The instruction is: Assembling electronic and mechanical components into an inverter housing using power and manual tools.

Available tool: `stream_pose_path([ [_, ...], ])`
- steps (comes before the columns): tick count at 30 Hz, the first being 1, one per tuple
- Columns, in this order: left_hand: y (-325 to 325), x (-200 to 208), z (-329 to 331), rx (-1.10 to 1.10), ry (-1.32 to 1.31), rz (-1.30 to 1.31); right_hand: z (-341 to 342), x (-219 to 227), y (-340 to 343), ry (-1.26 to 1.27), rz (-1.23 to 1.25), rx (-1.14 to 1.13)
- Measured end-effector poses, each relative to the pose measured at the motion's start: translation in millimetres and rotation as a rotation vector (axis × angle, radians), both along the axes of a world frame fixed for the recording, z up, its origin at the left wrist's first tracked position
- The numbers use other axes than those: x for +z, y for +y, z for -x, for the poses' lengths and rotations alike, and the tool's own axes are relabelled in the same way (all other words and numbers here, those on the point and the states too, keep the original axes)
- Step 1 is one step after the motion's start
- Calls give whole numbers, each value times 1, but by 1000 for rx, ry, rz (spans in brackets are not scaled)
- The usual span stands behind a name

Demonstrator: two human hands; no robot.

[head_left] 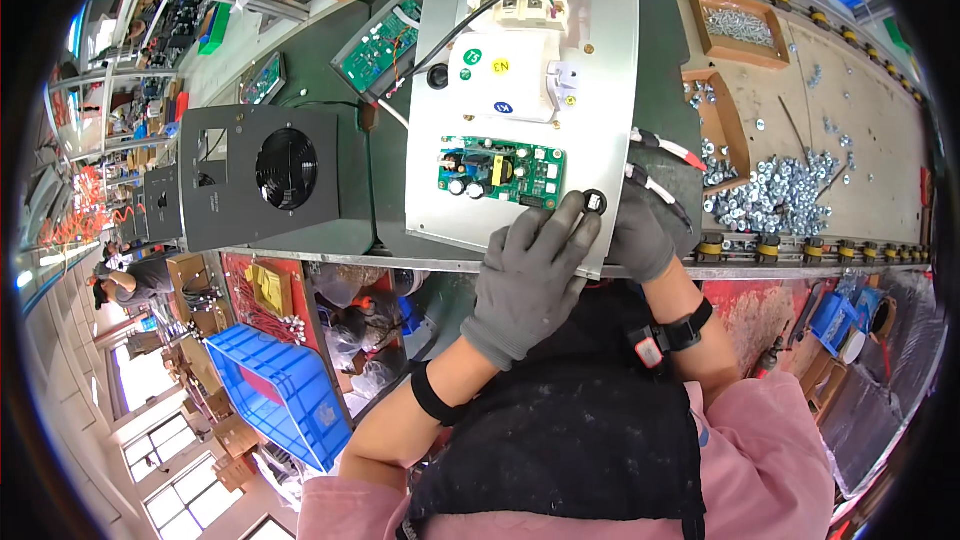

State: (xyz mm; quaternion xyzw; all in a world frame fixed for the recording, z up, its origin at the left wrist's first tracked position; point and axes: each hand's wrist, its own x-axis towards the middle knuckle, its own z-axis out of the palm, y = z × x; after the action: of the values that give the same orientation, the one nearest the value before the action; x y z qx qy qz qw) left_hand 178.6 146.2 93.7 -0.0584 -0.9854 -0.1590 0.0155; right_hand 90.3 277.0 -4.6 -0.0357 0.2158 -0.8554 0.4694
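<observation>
My left hand (530, 280), in a grey glove, lies over the near right part of a pale metal panel (455, 215). Two of its fingertips hold a small black round part (595, 202) against the panel near its right edge. The other fingers rest on the metal. My right hand (645, 235), gloved too, is at that edge, its fingers hidden by the panel. Just beyond the left fingertips a green circuit board (502, 172) is mounted. Farther up sit a white block with coloured round stickers (505, 75) and cream modules (520, 10). Cables with white sleeves (660, 180) are next to my right hand.
Loose bolts (770, 190) lie heaped at right, near open cardboard boxes (740, 28) of fasteners. A black metal housing with a round opening (225, 205) stands at left. Another circuit board (380, 55) is beyond it. A blue crate (280, 390) is below the bench at left.
</observation>
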Motion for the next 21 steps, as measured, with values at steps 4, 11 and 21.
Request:
stream_pose_path([
  [4, -1, 5, -1, 13, 6, -59, 14, 28, 14, 65, -280, -243],
  [11, -10, 7, -12, -13, -4, -141, 21, 89, 13, 1883, -1064, -155],
  [21, -43, 19, -41, 272, 205, -217, 108, 145, -11, 1495, -595, -769],
])
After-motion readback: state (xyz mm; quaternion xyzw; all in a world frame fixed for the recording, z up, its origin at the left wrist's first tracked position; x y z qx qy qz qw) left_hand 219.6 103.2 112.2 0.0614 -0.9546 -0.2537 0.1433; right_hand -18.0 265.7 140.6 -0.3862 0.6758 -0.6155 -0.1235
